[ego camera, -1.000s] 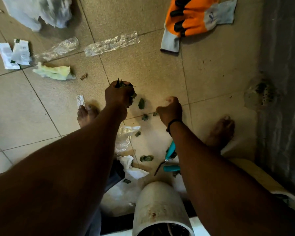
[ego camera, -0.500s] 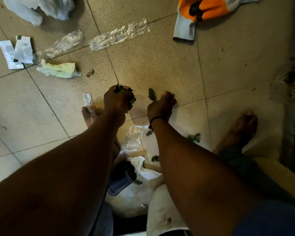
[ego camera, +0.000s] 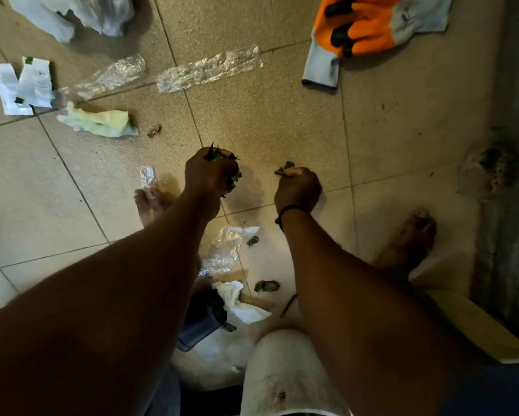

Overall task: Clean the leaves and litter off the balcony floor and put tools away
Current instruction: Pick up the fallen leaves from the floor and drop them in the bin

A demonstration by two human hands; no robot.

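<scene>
Leaves (ego camera: 266, 286) lie on floor (ego camera: 267, 121) behind right hand (ego camera: 297, 187), which pinches one leaf; left hand (ego camera: 211, 174) grips a bunch, probably full.

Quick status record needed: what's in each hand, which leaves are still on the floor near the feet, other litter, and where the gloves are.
left hand: grips a bunch of leaves
right hand: pinches one leaf
leaves on floor: two, small leaf and larger leaf, between the arms
other litter: plastic strips, paper scraps, yellow-green wrapper, crumpled plastic
gloves: orange and grey, on tiles, top right
</scene>
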